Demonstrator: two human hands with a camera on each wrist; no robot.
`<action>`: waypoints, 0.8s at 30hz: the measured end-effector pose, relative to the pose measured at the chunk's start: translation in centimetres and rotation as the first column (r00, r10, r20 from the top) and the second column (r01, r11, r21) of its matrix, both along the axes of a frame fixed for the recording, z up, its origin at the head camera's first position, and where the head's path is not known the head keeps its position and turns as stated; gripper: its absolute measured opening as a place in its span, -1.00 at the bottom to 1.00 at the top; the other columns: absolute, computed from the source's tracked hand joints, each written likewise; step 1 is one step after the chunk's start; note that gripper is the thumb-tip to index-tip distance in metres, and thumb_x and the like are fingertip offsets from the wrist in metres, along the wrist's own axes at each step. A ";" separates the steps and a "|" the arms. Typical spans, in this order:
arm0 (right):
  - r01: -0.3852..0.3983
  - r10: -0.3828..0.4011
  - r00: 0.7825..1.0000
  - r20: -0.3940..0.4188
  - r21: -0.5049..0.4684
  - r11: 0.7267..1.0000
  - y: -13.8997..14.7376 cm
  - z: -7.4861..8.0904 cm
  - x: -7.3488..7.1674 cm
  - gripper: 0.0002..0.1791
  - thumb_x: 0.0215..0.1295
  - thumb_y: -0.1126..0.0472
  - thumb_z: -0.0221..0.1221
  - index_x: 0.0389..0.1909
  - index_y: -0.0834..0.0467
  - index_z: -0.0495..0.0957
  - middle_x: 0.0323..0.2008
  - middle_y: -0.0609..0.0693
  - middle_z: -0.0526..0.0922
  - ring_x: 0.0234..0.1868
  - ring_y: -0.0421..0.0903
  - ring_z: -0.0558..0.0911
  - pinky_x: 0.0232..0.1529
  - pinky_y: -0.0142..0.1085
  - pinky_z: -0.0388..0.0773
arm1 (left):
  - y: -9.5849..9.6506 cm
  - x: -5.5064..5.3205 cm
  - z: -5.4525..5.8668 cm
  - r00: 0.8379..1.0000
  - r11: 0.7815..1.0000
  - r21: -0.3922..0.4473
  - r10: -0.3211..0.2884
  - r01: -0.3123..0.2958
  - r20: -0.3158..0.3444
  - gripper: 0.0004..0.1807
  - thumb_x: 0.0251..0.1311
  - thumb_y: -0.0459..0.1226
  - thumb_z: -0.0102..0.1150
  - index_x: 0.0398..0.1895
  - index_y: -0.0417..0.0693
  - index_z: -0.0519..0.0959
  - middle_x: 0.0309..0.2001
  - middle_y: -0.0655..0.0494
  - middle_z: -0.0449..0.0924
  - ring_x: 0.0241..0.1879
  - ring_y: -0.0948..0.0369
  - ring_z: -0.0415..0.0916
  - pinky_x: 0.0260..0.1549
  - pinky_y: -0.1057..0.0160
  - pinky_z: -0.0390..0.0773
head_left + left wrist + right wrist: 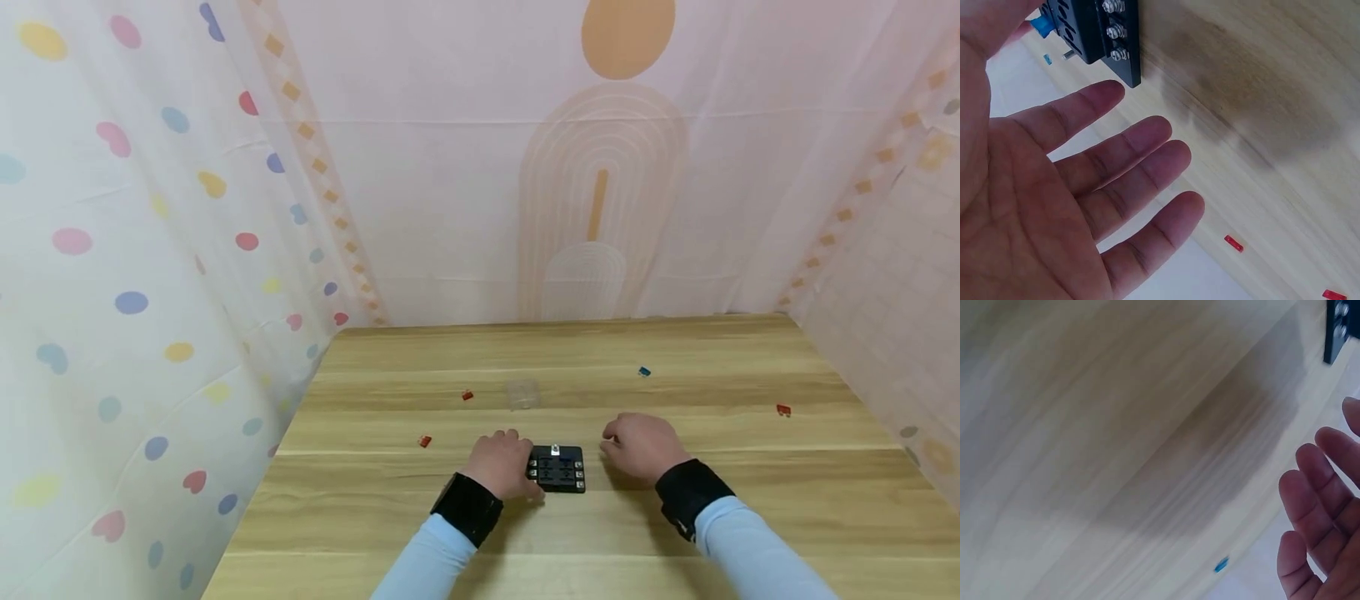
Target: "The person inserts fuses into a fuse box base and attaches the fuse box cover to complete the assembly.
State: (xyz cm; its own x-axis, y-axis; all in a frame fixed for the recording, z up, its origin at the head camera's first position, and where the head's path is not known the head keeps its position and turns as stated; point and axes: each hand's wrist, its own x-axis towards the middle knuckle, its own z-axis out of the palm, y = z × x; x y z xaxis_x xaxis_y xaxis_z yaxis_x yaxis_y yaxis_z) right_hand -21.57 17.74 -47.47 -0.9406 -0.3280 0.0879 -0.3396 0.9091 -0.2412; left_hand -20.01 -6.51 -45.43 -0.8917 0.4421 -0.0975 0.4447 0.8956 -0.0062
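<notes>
A black fuse block point(557, 471) with metal screw terminals lies on the table; its slotted top shows in the left wrist view. My left hand point(504, 467) rests at its left side, thumb near the front edge, fingers extended. In the left wrist view the fingers of the left hand point(1085, 181) look straight, close to the block's corner. To the right of the block hovers my right hand point(641, 446), apart from it. Its fingertips appear to pinch a small blue blade fuse point(1042, 25), hidden in the head view.
Red blade fuses lie left at the back point(467, 395), nearer left point(424, 441) and far right point(783, 410). A blue fuse point(644, 372) is behind the right hand. A clear plastic cover point(522, 394) lies behind the block. Patterned curtains point(450, 208) border the wooden table point(360, 517).
</notes>
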 end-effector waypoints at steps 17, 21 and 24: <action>0.111 -0.110 0.993 0.049 -0.025 0.994 7.2 0.3 -0.6 -0.77 0.25 0.16 0.23 -0.21 0.22 0.73 -0.26 0.11 0.72 -0.27 0.05 0.67 -0.26 -0.01 0.58 | -0.6 0.4 0.5 1.000 0.999 0.033 0.026 -0.026 0.015 -0.48 -0.18 0.23 0.50 -0.47 0.09 0.50 -0.40 0.18 0.45 -0.34 0.17 0.46 -0.40 0.19 0.48; 0.146 -0.144 0.988 0.061 -0.025 0.989 8.9 0.3 -0.8 -0.75 0.26 0.17 0.22 -0.19 0.26 0.71 -0.21 0.18 0.72 -0.22 0.12 0.67 -0.24 0.04 0.58 | -0.8 0.2 0.2 0.999 0.999 0.045 0.027 -0.028 0.024 -0.50 -0.17 0.23 0.49 -0.50 0.12 0.49 -0.40 0.19 0.44 -0.33 0.17 0.45 -0.39 0.18 0.47; 0.179 -0.176 0.981 0.082 -0.028 0.983 10.1 0.3 -0.8 -0.72 0.26 0.15 0.21 -0.17 0.27 0.70 -0.19 0.21 0.71 -0.22 0.14 0.67 -0.25 0.05 0.58 | -0.9 0.2 -0.1 1.000 0.998 0.054 0.026 -0.027 0.018 -0.49 -0.17 0.24 0.49 -0.50 0.12 0.49 -0.41 0.20 0.43 -0.33 0.17 0.45 -0.38 0.18 0.47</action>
